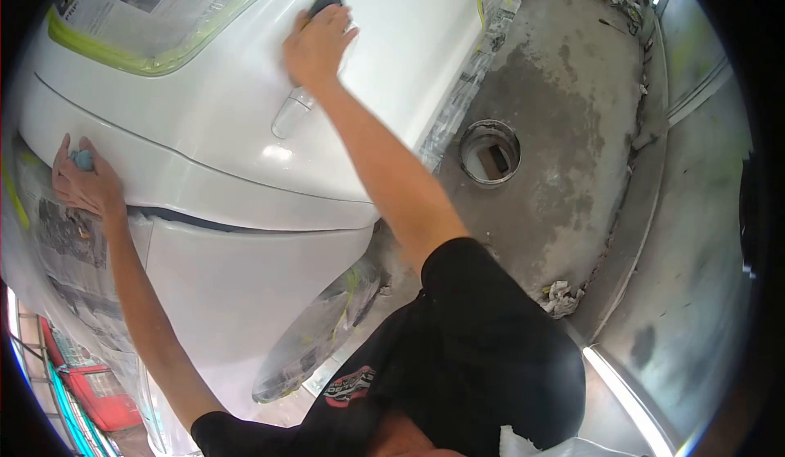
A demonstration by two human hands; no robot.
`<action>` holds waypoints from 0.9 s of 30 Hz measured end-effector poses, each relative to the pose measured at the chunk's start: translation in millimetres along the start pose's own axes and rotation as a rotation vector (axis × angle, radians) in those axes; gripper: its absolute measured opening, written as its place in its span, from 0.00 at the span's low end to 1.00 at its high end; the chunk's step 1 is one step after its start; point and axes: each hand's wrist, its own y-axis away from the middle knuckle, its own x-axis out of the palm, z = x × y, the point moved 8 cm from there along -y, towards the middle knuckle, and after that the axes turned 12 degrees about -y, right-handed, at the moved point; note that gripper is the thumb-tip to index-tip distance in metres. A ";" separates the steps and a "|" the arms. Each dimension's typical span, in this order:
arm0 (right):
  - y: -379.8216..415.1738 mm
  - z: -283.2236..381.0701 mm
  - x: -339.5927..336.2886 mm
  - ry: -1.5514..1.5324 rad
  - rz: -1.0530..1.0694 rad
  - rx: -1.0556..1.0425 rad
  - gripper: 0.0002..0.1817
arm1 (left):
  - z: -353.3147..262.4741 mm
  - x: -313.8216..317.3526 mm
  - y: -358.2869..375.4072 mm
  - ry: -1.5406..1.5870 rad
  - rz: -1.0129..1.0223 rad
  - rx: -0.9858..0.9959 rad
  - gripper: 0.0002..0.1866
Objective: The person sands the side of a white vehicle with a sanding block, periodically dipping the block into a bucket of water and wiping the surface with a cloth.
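My right hand (317, 47) is closed around a black block (325, 2), which rests against the white car body panel (221, 89). It looks like a sanding block, though its underside is hidden. Just below that hand, a white door handle (292, 114) sticks out from the panel. At the far left, my left hand (88, 181) lies against the car's edge, fingers curled about a small blue-grey lump (82, 159), perhaps a sponge or cloth. Beneath the panel's lower seam is another white panel (245, 285).
Newspaper and plastic (139, 7) edged with yellow-green tape mask the window. A wrapped wheel (315, 342) sits below. On the wet concrete floor (564, 130) stands a round bucket (490, 153) with a dark block inside. Crumpled paper (562, 299) lies by the right wall (695, 212).
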 end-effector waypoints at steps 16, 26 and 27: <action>-21.7 -9.5 -6.4 -0.138 0.339 0.317 0.40 | -0.9 -1.9 8.0 -0.079 -0.134 -0.026 0.11; -95.5 -61.3 -35.0 -0.261 0.340 -0.443 0.28 | 9.5 3.5 8.8 -0.043 -0.105 0.030 0.11; -72.5 -70.7 -32.3 -0.280 0.367 -0.562 0.28 | 10.6 3.5 9.8 -0.059 -0.103 0.044 0.11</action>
